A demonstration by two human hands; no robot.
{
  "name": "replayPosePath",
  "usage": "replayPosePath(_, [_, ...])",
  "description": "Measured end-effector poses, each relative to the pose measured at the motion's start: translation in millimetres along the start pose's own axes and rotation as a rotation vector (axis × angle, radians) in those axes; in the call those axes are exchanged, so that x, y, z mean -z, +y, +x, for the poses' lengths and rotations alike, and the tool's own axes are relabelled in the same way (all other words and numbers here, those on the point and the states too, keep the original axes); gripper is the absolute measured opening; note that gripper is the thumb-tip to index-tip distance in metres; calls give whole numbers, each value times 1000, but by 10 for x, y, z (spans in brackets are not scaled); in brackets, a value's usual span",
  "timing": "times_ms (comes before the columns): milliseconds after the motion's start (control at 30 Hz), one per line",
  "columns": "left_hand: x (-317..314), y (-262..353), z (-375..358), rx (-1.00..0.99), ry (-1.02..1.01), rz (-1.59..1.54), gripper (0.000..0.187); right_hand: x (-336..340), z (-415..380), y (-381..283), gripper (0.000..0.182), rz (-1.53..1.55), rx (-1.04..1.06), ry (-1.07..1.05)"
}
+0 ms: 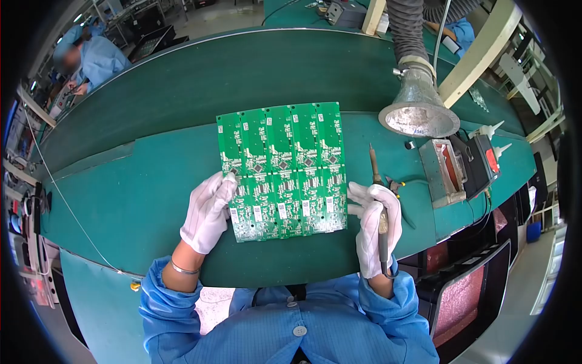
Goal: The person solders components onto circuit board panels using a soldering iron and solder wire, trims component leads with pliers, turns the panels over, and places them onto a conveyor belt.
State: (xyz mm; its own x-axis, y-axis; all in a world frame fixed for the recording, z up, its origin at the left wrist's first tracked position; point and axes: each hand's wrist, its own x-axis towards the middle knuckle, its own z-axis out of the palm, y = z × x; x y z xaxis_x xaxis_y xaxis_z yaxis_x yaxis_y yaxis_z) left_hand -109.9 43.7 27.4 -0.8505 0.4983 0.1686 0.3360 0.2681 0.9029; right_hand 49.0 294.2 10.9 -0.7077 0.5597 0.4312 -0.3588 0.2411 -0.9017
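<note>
A green circuit board panel (282,173), made of several joined strips with chips and white labels, is held above the green bench mat. My left hand (208,212), in a white glove, pinches its left edge, thumb on top. In my gloved right hand (379,224) is a soldering iron (383,233), its tip pointing away from me and its cord trailing by the wrist. The fingers of that hand also come up against the panel's right edge; whether they grip it is hard to tell. Pliers (403,200) lie on the mat just right of the iron.
A metal fume extraction funnel (419,112) hangs at the upper right. Below it stand a metal box (444,173) and a soldering station (482,161). A raised green ledge (182,79) runs across the back. Another person (100,57) in blue works at the far left.
</note>
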Motion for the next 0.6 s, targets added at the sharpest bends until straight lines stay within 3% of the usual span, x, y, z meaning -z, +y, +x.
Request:
replayPosePath(233, [-65,-38,20,-194,44,126,36,2,-12,3,36,-64,7,10])
replayPosePath(300, [-10,140,22,158,-58,45,50,35,-38,-5,30,-87,-37,2])
replayPosePath(333, [0,78,24,53,-69,101,54,34,-37,-1,28,-112,-50,7])
replayPosePath(400, [-32,93,32,150,-131,-29,63,1,-31,-15,27,-117,-132,15])
replayPosePath(467, [30,257,11,300,-223,-223,73,48,-41,115,32,-237,-62,-29])
replayPosePath(533, [126,162,53,291,-241,-160,66,8,-35,68,38,-227,-76,-101])
replayPosePath(600, [221,-285,61,-8,-159,51,63,-37,-50,12,36,-218,-95,-186])
